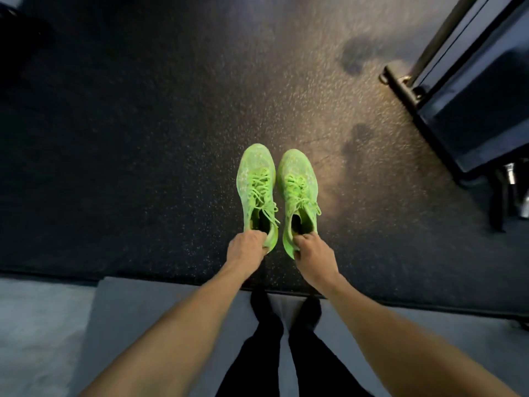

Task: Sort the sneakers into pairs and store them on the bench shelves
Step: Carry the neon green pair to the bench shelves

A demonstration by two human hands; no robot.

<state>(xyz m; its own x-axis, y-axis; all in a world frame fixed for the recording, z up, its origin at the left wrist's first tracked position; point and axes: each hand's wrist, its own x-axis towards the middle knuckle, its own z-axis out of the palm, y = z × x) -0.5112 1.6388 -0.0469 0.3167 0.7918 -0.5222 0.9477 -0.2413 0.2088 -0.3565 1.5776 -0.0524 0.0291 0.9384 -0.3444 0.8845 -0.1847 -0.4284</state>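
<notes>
My left hand (246,245) grips one green sneaker's (257,187) heel collar; my right hand (313,253) grips its mate (299,193), toes forward, aligned for pairing.

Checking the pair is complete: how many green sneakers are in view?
2. One green sneaker held by the left hand; the other beside it, held by the right hand.

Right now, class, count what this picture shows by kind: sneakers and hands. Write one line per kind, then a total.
Green sneakers: 2, one gripped at the heel by the left hand, the other gripped at the heel by the right hand
Hands: 2, left hand and right hand
Total: 4
</notes>
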